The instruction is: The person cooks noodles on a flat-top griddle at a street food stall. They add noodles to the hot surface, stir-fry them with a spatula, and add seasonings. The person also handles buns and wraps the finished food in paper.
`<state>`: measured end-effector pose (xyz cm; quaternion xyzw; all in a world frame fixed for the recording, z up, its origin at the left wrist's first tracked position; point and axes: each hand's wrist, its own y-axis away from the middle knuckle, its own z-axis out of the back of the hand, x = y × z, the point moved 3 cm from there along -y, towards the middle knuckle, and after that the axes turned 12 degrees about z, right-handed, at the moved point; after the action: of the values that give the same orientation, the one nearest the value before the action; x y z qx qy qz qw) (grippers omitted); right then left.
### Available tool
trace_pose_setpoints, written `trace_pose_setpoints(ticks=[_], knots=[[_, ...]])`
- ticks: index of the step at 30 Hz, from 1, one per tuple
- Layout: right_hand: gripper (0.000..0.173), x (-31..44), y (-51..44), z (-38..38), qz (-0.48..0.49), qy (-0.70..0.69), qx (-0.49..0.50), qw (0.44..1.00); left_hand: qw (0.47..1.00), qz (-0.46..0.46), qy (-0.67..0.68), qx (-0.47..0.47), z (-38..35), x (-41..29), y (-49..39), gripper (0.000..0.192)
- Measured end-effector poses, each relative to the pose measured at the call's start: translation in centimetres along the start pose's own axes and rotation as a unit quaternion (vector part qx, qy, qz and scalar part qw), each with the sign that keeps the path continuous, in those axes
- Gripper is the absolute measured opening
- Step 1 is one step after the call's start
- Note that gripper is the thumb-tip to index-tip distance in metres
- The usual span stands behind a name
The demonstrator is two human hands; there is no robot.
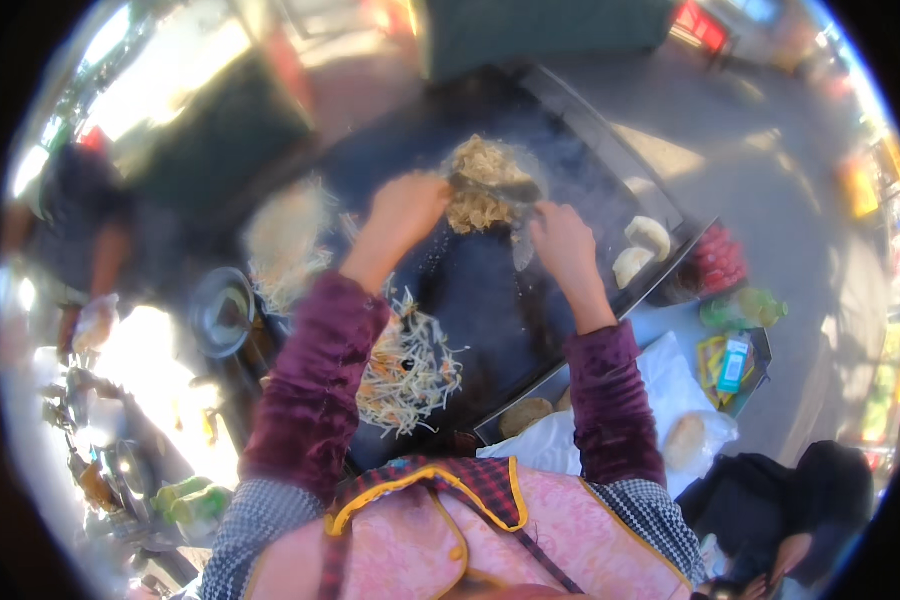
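Observation:
Both hands work over a dark flat griddle [487, 307]. My left hand [409, 206] is closed, its fingers at the left end of a dark, blurred tool [495, 189] that lies across a pile of browned, flaky food [487, 161]. My right hand [566, 236] is closed at the tool's right side, with a thin metal blade [523, 247] beside its fingers. Whether this is one tool or two I cannot tell. A heap of bean sprouts [409, 371] with orange shreds lies below my left forearm. Another sprout heap [289, 240], topped by something pale, lies at the left.
Pale flatbread pieces [645, 244] lie at the griddle's right edge. Beyond it are red packaged items [720, 259], a green bottle [742, 307], a box of packets [731, 367] and a white plastic bag [660, 375]. A metal bowl [223, 313] stands left. People are at far left and lower right.

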<state>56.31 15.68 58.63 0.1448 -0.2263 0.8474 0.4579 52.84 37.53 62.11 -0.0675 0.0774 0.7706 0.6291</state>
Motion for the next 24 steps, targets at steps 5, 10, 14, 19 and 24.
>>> trace_pose_setpoints(ticks=[5, 10, 14, 19, 24], knots=[[0.03, -0.9, 1.5, 2.7, 0.067, -0.003, 0.023, 0.997, 0.999, -0.028, -0.002, 0.019, 2.4, 0.3, 3.3, 0.028], [0.029, -3.1, 4.0, 4.9, 0.056, 0.026, 0.076, 0.995, 0.999, -0.032, 0.033, 0.024, 1.0, 2.4, 7.6, 0.028], [0.026, -1.6, -1.4, 2.0, 0.079, 0.008, 0.043, 0.996, 0.999, 0.002, 0.032, 0.003, 2.4, -0.6, 3.7, 0.028], [0.027, -1.6, -5.5, 1.7, 0.119, 0.039, 0.04, 0.991, 0.998, 0.052, -0.001, 0.028, 1.4, 0.0, -0.3, 0.027], [0.027, -1.8, -5.0, 0.8, 0.115, 0.025, 0.075, 0.99, 0.998, 0.027, 0.061, -0.015, 2.1, 1.8, 2.0, 0.027]])
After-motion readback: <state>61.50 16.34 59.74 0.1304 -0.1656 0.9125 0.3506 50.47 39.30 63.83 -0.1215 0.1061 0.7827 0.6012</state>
